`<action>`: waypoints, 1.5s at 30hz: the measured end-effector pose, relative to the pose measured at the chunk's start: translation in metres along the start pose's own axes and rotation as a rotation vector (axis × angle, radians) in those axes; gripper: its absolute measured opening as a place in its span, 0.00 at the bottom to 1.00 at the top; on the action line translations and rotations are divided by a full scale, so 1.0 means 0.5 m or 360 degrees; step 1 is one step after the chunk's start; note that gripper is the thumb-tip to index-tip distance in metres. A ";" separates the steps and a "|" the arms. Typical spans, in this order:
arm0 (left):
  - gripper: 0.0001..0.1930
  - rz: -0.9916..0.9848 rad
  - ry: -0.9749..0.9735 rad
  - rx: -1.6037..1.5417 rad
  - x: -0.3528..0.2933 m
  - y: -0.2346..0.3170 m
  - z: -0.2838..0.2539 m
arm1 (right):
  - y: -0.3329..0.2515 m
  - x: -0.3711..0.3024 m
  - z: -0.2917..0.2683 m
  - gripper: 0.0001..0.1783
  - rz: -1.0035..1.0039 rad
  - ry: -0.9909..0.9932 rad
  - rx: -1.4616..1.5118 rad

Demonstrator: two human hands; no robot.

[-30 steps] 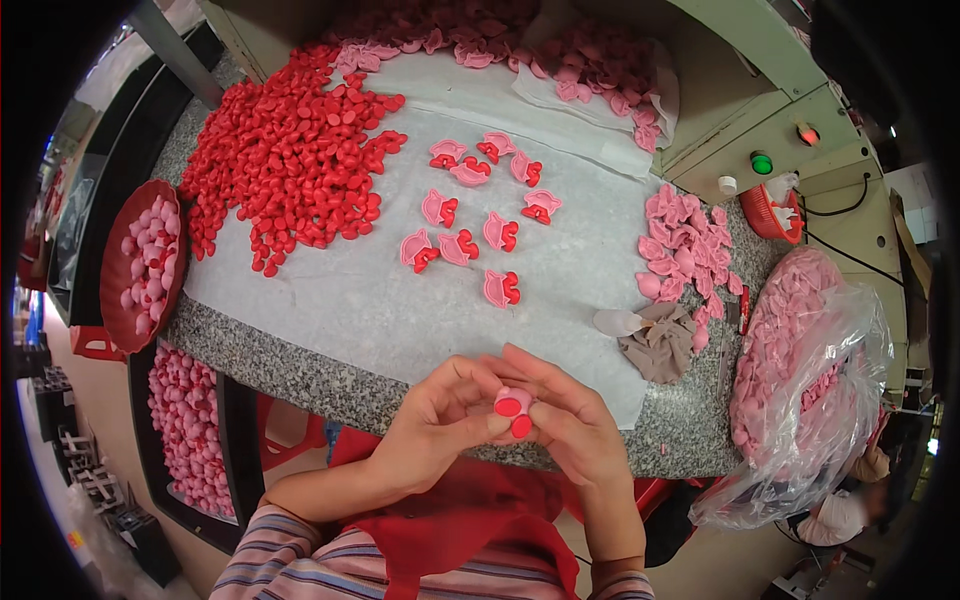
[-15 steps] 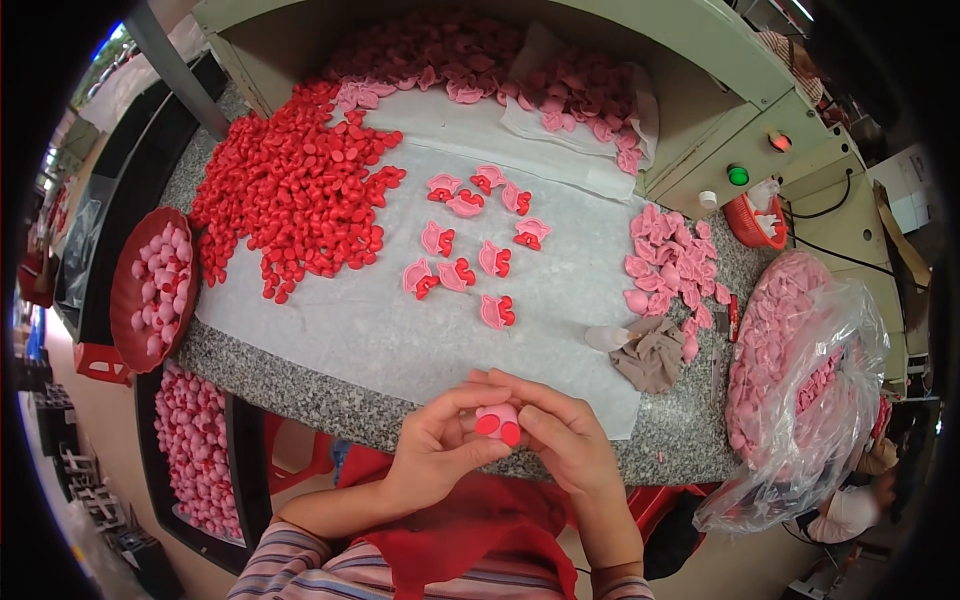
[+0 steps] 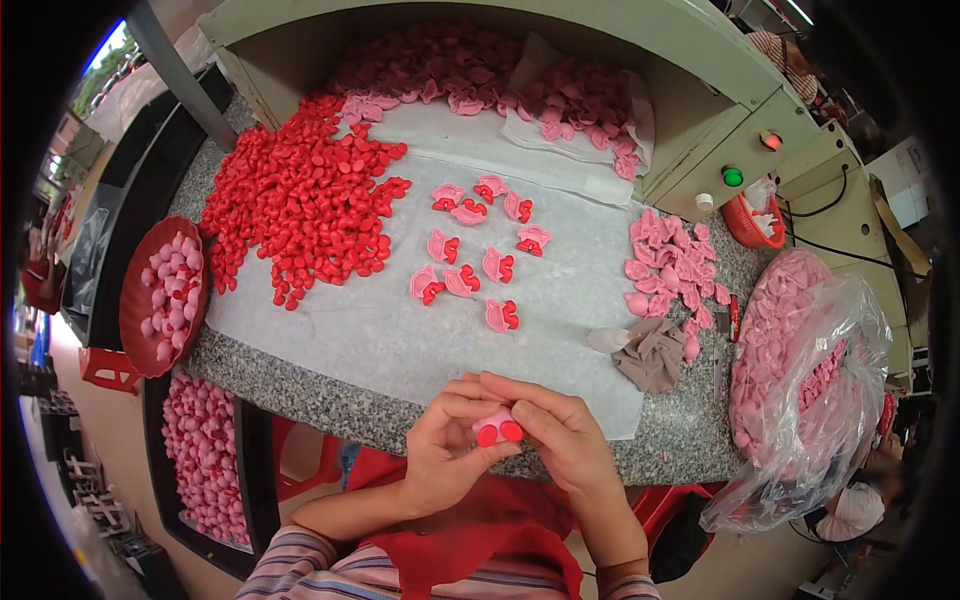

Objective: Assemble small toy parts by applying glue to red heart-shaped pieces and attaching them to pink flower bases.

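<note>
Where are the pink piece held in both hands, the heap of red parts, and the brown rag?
pink piece (image 3: 492,425), head view, on its pink body above the two red discs
heap of red parts (image 3: 300,195), head view, middle of the heap
brown rag (image 3: 652,355), head view, centre of the crumpled cloth

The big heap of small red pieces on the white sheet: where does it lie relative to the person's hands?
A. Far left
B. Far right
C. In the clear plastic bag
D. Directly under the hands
A: the heap of red pieces covers the sheet's far left part, away from the left hand and right hand at the near edge.
</note>
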State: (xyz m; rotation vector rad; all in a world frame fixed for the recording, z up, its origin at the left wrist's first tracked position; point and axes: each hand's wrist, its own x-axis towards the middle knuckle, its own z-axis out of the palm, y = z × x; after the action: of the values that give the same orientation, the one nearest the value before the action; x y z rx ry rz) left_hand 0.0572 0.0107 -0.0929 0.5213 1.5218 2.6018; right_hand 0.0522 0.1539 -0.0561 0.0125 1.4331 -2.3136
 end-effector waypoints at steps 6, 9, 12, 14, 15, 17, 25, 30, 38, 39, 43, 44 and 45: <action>0.21 0.0007 0.0014 -0.0016 -0.001 0.002 0.001 | -0.003 0.000 0.004 0.18 -0.0017 -0.0017 -0.0003; 0.21 -0.0078 0.0025 -0.0103 -0.002 0.008 -0.003 | -0.005 -0.001 0.007 0.18 -0.0012 -0.0002 -0.0011; 0.19 -0.0354 0.0111 -0.0331 0.005 0.019 -0.010 | -0.012 -0.009 0.021 0.19 -0.0009 0.0201 0.0040; 0.17 -0.0546 0.0169 -0.0496 0.015 0.025 -0.013 | -0.003 -0.014 0.031 0.19 -0.0235 0.0344 -0.0244; 0.17 -0.0672 0.0200 -0.0683 0.020 0.029 -0.015 | 0.001 -0.017 0.035 0.19 -0.0458 0.0481 -0.0527; 0.16 -0.0796 0.0228 -0.0868 0.023 0.029 -0.018 | 0.006 -0.021 0.030 0.18 -0.0646 0.0503 -0.0787; 0.18 -0.0746 0.0061 -0.1122 0.016 0.016 -0.021 | 0.024 -0.020 0.028 0.11 -0.0893 0.0633 -0.1142; 0.21 -0.0687 0.0155 -0.0534 0.023 0.025 -0.020 | 0.031 -0.018 0.027 0.07 -0.0960 0.0699 -0.1307; 0.17 -0.0030 0.0090 0.1215 0.052 0.063 0.000 | 0.047 -0.019 0.039 0.15 -0.0696 0.0738 -0.0836; 0.17 0.0073 0.0030 0.1312 0.052 0.061 -0.003 | 0.052 -0.019 0.036 0.17 -0.0678 0.0660 -0.0806; 0.17 0.0430 -0.0068 0.1598 0.054 0.057 -0.013 | 0.051 -0.027 0.040 0.16 -0.0602 0.0656 -0.0568; 0.17 0.0433 -0.0061 0.1591 0.053 0.057 -0.013 | 0.053 -0.027 0.038 0.15 -0.0535 0.0666 -0.0497; 0.18 0.0442 -0.0046 0.1641 0.050 0.056 -0.011 | 0.055 -0.029 0.036 0.14 -0.0466 0.0674 -0.0423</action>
State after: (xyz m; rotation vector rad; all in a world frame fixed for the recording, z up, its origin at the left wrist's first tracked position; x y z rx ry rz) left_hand 0.0345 -0.0020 -0.0653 0.8528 2.8713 1.7123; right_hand 0.0788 0.1331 -0.0681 0.2440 2.0673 -2.4249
